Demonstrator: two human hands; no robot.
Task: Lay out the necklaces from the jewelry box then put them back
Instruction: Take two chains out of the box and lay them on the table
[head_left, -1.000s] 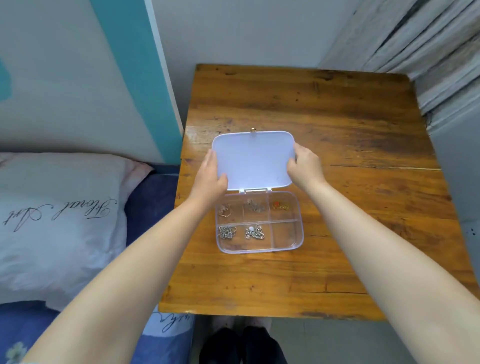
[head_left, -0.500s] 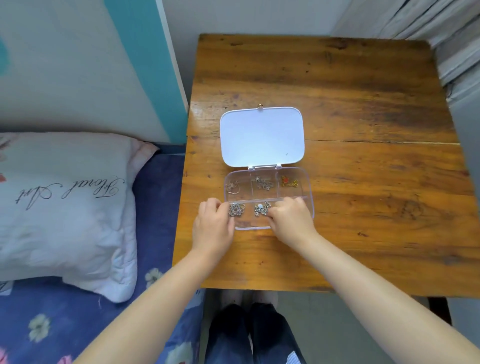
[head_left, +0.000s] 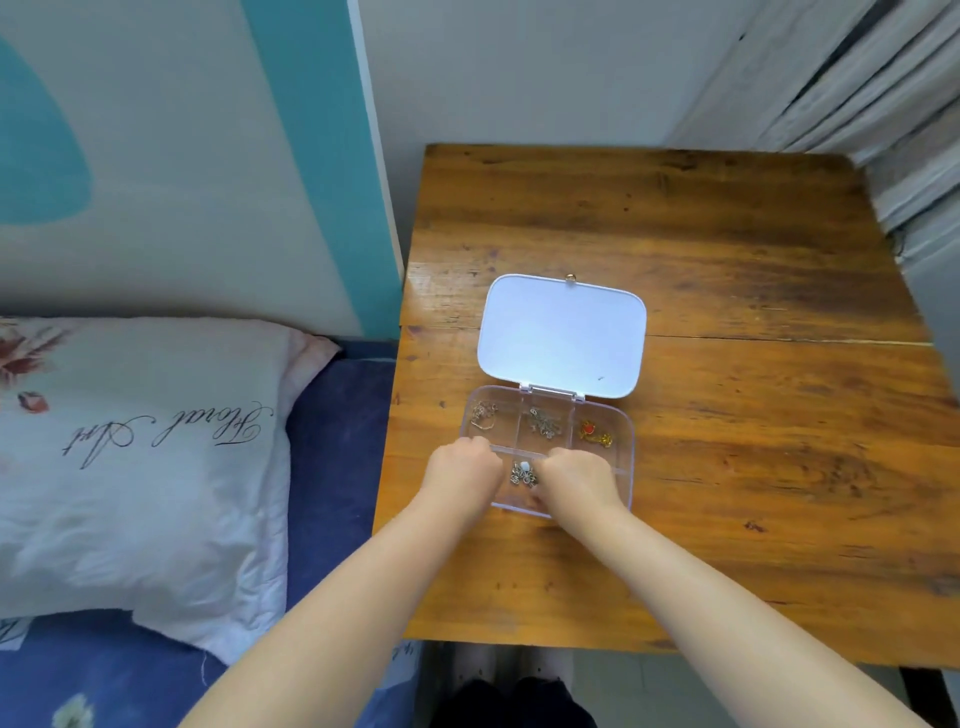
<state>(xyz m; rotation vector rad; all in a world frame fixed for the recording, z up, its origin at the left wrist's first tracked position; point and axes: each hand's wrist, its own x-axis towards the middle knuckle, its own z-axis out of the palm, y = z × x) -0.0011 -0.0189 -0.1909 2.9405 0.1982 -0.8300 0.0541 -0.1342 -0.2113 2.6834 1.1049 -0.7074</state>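
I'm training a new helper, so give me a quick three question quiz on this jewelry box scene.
1. True or false: the white lid lies open, flat on the wooden table.
2. Which back-row compartment of the jewelry box holds the red and gold necklace: left, middle or right?
3. Where are the left hand and right hand?

Key: 1. True. 2. Right. 3. Over the box's front row, either side of a silver necklace.

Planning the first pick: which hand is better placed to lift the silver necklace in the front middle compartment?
Probably the right hand: its fingers reach that silver necklace, while the left hand covers the clear plastic jewelry box's front-left compartment.
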